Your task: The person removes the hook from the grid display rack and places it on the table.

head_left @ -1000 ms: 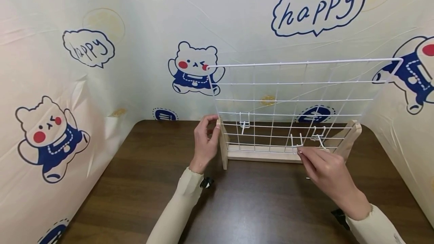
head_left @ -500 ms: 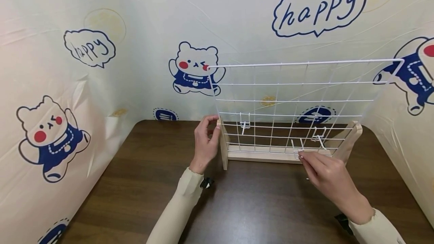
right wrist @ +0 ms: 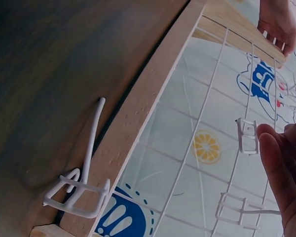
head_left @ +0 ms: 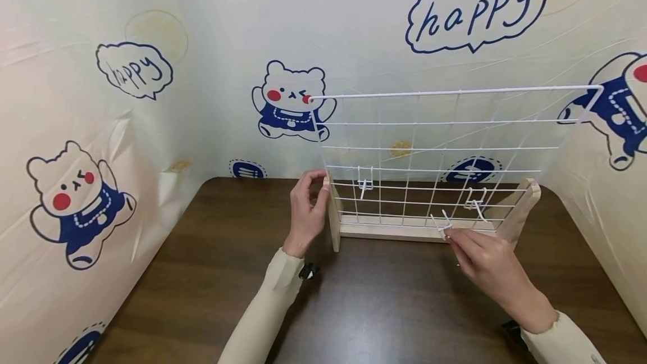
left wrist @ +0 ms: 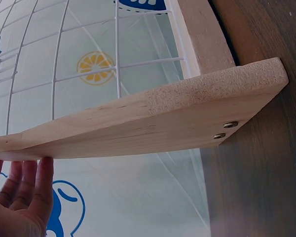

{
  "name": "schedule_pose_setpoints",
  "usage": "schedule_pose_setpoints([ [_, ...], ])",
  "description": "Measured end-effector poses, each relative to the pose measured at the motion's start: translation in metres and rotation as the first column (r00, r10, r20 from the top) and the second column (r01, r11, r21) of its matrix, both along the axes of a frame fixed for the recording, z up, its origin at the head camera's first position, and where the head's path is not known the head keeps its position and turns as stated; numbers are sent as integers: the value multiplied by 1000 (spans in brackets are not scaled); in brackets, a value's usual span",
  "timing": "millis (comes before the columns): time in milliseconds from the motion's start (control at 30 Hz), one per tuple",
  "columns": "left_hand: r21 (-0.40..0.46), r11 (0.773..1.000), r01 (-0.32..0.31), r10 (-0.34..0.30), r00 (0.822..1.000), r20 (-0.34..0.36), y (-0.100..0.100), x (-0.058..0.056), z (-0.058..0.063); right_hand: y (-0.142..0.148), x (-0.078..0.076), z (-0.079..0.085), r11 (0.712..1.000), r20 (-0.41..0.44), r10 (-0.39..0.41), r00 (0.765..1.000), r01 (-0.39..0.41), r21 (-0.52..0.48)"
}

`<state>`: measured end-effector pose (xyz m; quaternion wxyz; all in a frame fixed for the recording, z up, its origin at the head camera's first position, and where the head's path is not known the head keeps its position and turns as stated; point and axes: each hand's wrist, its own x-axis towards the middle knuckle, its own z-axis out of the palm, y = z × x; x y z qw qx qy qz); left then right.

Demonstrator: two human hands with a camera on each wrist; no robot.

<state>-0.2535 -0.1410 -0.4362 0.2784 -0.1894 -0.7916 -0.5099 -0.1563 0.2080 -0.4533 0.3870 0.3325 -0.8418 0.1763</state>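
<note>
A white wire grid rack (head_left: 434,122) stands on a wooden base (head_left: 394,232) with a wooden side support (head_left: 332,218) at each end. My left hand (head_left: 307,212) grips the upper end of the left support, its fingertips (left wrist: 45,168) against the wood in the left wrist view. Between thumb and fingers, my right hand (head_left: 487,257) pinches a small white wire hook (right wrist: 246,136) low in front of the grid; its prongs tilt in the head view. Two similar hooks hang on the grid, a left hook (head_left: 365,184) and a right hook (head_left: 475,204).
Another white hook (right wrist: 81,192) lies on the dark wooden table (head_left: 374,308) in front of the base, mostly hidden by my right hand in the head view. A cloth (head_left: 212,72) printed with bears surrounds the table at the back and sides.
My right hand has moved slightly down, and the pinched hook has shifted lower and tilted at the grid's bottom. The left hand keeps its place on the support.
</note>
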Motion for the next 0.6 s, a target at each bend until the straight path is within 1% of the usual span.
schedule_pose_setpoints([
  [100, 2, 1000, -3, 3, 1000, 1, 1, 0, 1, 0, -1, -2, 1000, -7, 9, 1000, -9, 1],
  [333, -1, 1000, -10, 10, 1000, -3, 0, 0, -2, 1, -4, -7, 999, -28, 42, 999, -42, 1],
  [600, 4, 1000, -1, 1, 1000, -3, 0, 0, 0, 2, -6, -15, 998, -21, 63, 998, -63, 14],
])
